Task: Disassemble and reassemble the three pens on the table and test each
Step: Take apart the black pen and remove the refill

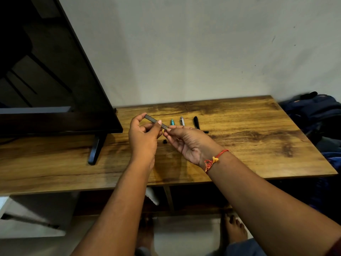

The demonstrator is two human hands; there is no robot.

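**Head view.** The left hand (143, 134) grips a grey barrel (154, 121) above the table (258, 145), with thumb and fingers curled round it. The right hand (186, 143) pinches the barrel's near end. Loose black parts lie on the table: a small piece (164, 141) under the hands and a long piece (196, 122) to the right. A teal pen (172, 122) and a white pen (182, 121) lie just beyond the hands, partly hidden and seemingly whole. Judged stage: the first pen is apart, though whether it is being stripped or rebuilt cannot be told. Two pens and all testing appear to remain.
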